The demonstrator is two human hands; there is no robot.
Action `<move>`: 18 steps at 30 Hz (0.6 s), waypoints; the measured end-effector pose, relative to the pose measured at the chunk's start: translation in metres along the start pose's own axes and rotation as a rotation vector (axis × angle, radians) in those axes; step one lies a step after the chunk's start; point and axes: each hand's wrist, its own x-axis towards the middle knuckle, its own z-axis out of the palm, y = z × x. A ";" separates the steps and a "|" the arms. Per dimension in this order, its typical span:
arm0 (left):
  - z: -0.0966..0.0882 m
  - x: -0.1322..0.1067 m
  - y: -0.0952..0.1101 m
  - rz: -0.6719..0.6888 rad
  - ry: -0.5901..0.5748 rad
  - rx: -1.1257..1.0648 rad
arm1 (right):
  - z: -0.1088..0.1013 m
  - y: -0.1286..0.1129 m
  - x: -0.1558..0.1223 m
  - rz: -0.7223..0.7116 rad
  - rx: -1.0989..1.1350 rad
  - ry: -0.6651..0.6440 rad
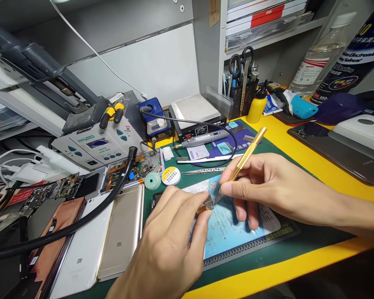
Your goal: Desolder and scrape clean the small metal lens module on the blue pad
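My right hand (262, 187) grips a gold-handled craft knife (247, 155) like a pen. The knife's blade points down and left, close to the small part in my other hand; whether it touches cannot be told. My left hand (177, 232) pinches a small silver module with an orange-brown flex cable (206, 204) between thumb and forefinger. Its exact kind is too small to tell, and the fingers hide part of it. Both hands are over a blue printed sheet (227, 232) on a dark green mat (318, 230).
Several phones lie at left, including a gold phone (124, 232) and a white phone (84, 245). A thick black hose (102, 205) arches over them. Behind stand a hot-air station (99, 143), a grey hot plate (196, 110) and a yellow bottle (257, 104). Tweezers (202, 171) lie beyond my hands.
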 end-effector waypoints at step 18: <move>-0.002 0.000 0.002 -0.025 -0.024 -0.059 | 0.002 -0.004 -0.002 0.015 -0.035 -0.024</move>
